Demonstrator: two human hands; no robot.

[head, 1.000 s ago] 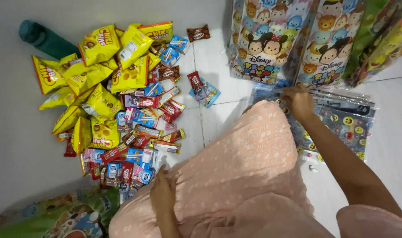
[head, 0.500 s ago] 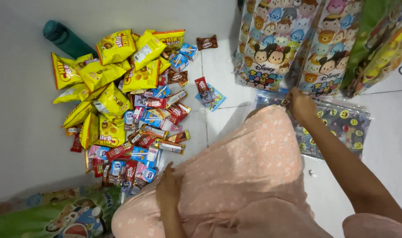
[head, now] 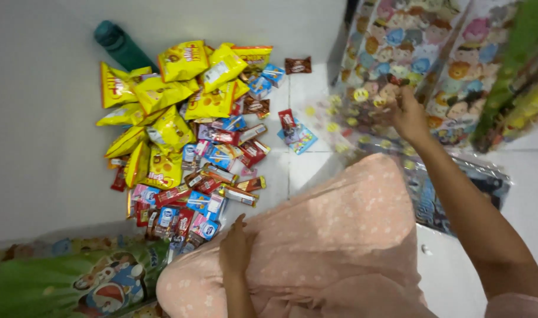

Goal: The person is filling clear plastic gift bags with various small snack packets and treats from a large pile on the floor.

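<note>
My right hand [head: 407, 112] is shut on the edge of a clear plastic bag printed with smiley faces [head: 348, 112]. It holds the bag up off the floor, and the bag is blurred by motion. Just under my forearm lies a flat stack of the same bags [head: 484, 182]. My left hand [head: 236, 247] rests flat on my knee, on pink dotted cloth [head: 340, 235], with nothing in it. Left of my knee a pile of yellow snack packs [head: 163, 94] and small wrapped bars and cartons [head: 216, 159] spreads over the white tiled floor.
A dark green bottle [head: 121, 47] lies behind the snack pile. Large gift bags printed with cartoon characters [head: 410, 41] stand at the top right. A green cartoon-print bag [head: 74, 277] lies at the bottom left. A small wrapped chocolate [head: 297, 65] lies apart.
My right hand has picked one smiley bag off the stack and raised it toward the standing gift bags. The view has shifted left. My left hand has stayed on my knee.
</note>
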